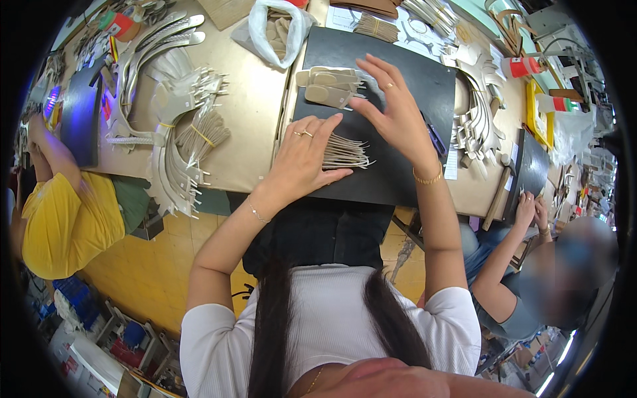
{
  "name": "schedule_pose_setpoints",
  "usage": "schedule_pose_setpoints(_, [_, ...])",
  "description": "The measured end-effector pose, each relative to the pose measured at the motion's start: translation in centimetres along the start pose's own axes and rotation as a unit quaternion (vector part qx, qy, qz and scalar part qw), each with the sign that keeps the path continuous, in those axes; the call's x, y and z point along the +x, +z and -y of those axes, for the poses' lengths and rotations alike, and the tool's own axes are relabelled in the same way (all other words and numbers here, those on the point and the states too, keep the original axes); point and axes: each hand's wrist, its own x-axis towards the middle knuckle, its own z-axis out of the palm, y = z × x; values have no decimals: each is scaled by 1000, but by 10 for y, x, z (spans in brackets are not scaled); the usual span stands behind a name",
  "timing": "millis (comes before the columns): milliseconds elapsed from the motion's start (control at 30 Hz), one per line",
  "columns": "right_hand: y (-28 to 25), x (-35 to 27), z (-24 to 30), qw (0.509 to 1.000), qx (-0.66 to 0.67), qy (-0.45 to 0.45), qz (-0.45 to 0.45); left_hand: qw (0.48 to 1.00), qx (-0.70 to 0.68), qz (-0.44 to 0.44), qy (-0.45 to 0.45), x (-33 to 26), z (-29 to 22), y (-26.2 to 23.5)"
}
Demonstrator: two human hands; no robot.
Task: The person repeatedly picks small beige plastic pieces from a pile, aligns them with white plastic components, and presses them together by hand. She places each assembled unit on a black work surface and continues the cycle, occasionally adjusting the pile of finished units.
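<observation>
My left hand (304, 156) lies over the left part of a stack of thin beige strips (346, 152) on a black board (398, 174). Its fingers are stretched and the thumb stands apart, with the strips showing between thumb and forefinger. My right hand (395, 116) hovers over the board with its fingers spread, holding nothing. Just left of its thumb are overlapping beige strap pieces (332, 86) with rounded ends and narrow tips. How the left palm touches the strips is hidden.
Bundled beige straps (174, 142) lie left of the board, more straps (474, 113) right. A plastic bag (271, 30) stands behind; a dark pen-like tool (434, 138) lies at the board's right. A co-worker's hands (531, 211) work at right near a hammer (499, 189); another person (73, 222) sits left.
</observation>
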Motion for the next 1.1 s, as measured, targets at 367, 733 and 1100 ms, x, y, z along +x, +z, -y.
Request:
schedule_pose_setpoints(367, [30, 52, -7, 967, -177, -44, 180, 1000, 10, 8, 20, -3, 5, -3])
schedule_pose_setpoints(733, [21, 50, 12, 967, -89, 9, 240, 999, -7, -35, -12, -7, 10, 0])
schedule_pose_setpoints(1100, [21, 0, 1, 975, -158, -87, 130, 996, -75, 49, -28, 11, 21, -10])
